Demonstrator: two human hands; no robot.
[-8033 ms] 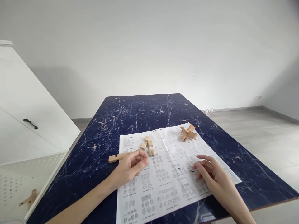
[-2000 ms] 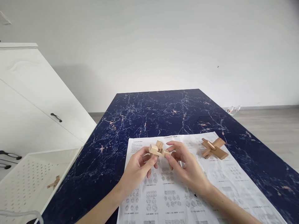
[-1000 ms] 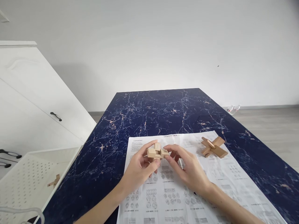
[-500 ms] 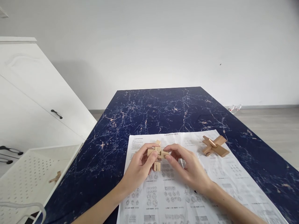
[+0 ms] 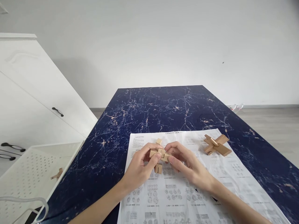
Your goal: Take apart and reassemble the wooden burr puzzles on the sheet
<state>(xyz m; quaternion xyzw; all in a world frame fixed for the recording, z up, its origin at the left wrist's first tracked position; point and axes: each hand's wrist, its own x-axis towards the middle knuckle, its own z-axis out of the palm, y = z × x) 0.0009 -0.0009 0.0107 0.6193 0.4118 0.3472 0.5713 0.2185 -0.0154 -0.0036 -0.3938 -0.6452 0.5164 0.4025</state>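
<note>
Between my two hands is a light wooden interlocking puzzle, its square bars crossing one another above the printed sheet. My left hand grips it from the left, thumb pressed on the middle blocks. On the other side, my right hand pinches the right-hand bar between thumb and fingers. One bar end points away from me and another towards me. The fingers hide parts of the joints. To the right, a second wooden puzzle of crossed flat pieces with a rounded peg lies on the sheet.
The sheet with small diagrams and text covers the near part of a dark blue marbled table. At the left stand a white cabinet and a perforated white bin holding a wooden piece and a pale cable.
The puzzle has turned slightly in my hands; its right-hand bar now slants down to the right. The whole view has shifted a little. Both hands keep their hold.
</note>
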